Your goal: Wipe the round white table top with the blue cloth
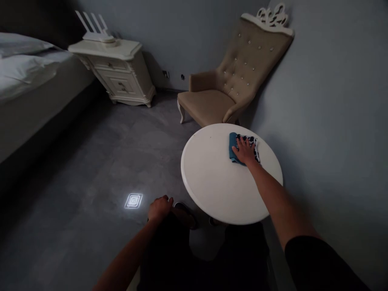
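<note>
My right hand (245, 152) lies flat with spread fingers on a folded cloth (232, 142). The cloth is teal on its left side and patterned dark and white on its right. Hand and cloth are on the right part of a round white table (212, 178), toward its far edge. My left hand (160, 208) rests on my left knee, off the table, its fingers loosely bent and apart with nothing in them.
Behind the table stands a tan tufted armchair (206, 103), close to the tabletop. A white nightstand (125, 79) bears a white router (98, 37). The bed (36, 93) is at the left, a grey wall (330, 101) at the right. A square light pattern (133, 201) shows on the floor.
</note>
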Demonstrator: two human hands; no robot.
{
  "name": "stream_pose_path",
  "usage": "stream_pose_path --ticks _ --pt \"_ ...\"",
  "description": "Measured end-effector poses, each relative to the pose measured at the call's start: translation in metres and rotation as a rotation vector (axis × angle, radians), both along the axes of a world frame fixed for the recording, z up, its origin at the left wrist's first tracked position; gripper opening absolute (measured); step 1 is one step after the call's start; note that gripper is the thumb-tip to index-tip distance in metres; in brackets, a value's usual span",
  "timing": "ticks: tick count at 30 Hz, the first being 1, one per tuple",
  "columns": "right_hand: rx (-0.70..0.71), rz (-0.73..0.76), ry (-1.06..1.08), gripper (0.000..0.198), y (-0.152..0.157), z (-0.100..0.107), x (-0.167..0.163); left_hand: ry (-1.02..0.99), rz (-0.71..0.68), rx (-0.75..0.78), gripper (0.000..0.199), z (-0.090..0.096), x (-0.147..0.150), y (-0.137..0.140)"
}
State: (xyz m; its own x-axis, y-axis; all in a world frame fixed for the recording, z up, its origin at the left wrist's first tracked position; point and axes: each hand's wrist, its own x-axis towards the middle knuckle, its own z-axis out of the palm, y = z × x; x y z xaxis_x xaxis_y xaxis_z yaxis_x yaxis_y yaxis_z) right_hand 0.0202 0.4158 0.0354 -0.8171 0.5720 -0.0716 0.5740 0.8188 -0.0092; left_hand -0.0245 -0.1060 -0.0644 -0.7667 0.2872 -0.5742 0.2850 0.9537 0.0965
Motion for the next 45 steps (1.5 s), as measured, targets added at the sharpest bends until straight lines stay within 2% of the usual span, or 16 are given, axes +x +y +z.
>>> stream_pose_path --ticks 4,7,12,16,19,22,25,28,33,38,42,45 --pt "0.014 -0.049 0.0 0.085 0.004 -0.002 0.072 0.012 -0.007 0.026 0.059 0.001 0.004 -0.001" --pt "0.061 -0.036 0.003 0.083 -0.015 -0.006 0.125 0.018 -0.021 0.046 0.057 0.001 0.008 -0.001" --pt "0.141 0.039 -0.002 0.08 -0.078 -0.014 0.19 0.017 -0.029 0.069 0.058 -0.002 0.011 -0.003" --pt "0.133 0.128 -0.009 0.077 -0.138 -0.016 0.203 0.017 -0.037 0.079 0.058 -0.006 0.01 -0.005" --pt "0.094 0.237 0.014 0.077 -0.179 -0.013 0.187 0.022 -0.045 0.083 0.058 -0.009 0.009 -0.005" --pt "0.041 0.348 0.055 0.078 -0.209 -0.009 0.151 0.014 -0.044 0.076 0.059 -0.011 0.007 -0.005" --pt "-0.01 0.415 0.089 0.079 -0.222 -0.005 0.103 0.006 -0.04 0.064 0.059 -0.012 0.005 -0.005" --pt "-0.048 0.438 0.098 0.08 -0.219 -0.002 0.05 -0.01 -0.038 0.052 0.059 -0.012 0.003 -0.006" --pt "-0.057 0.386 0.092 0.081 -0.188 0.003 -0.027 -0.034 -0.023 0.027 0.059 -0.009 -0.004 -0.009" --pt "-0.047 0.296 0.094 0.082 -0.131 0.001 -0.079 -0.044 -0.01 0.011 0.059 -0.009 -0.01 -0.008" --pt "-0.061 0.191 0.063 0.084 -0.074 0.001 -0.096 -0.038 -0.014 0.008 0.059 -0.01 -0.012 -0.006" --pt "-0.057 0.086 0.034 0.086 -0.031 0.003 -0.086 -0.034 -0.009 0.0 0.059 -0.008 -0.011 -0.005"
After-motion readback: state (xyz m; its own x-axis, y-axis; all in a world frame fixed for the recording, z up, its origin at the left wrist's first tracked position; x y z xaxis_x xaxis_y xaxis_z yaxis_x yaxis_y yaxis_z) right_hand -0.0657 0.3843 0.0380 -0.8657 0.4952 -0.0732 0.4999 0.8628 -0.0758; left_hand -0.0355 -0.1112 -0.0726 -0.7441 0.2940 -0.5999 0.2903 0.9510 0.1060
